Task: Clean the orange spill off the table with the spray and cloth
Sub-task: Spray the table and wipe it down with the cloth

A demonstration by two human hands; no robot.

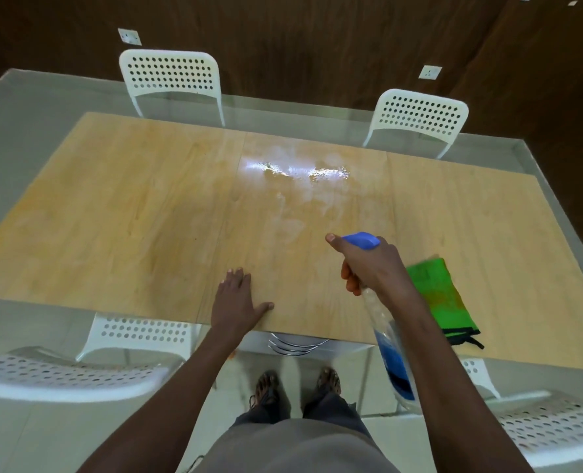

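Observation:
My right hand (368, 264) grips the neck of a clear spray bottle (390, 349) with a blue nozzle and blue liquid in its lower part, held above the near edge of the wooden table (129, 216), nozzle pointing toward the far side. A wet, shiny patch with faint orange smears (293, 179) lies in the table's middle, toward the far edge. A green cloth (443, 298) stained orange lies on the table just right of my right wrist. My left hand (238, 298) rests flat on the near table edge, fingers straight.
White perforated chairs stand around the table: two at the far side (174, 76) (419, 117), one tucked under the near edge (139, 336), and two close to me at the left (61, 373) and right (552, 428). My feet show on the pale floor below.

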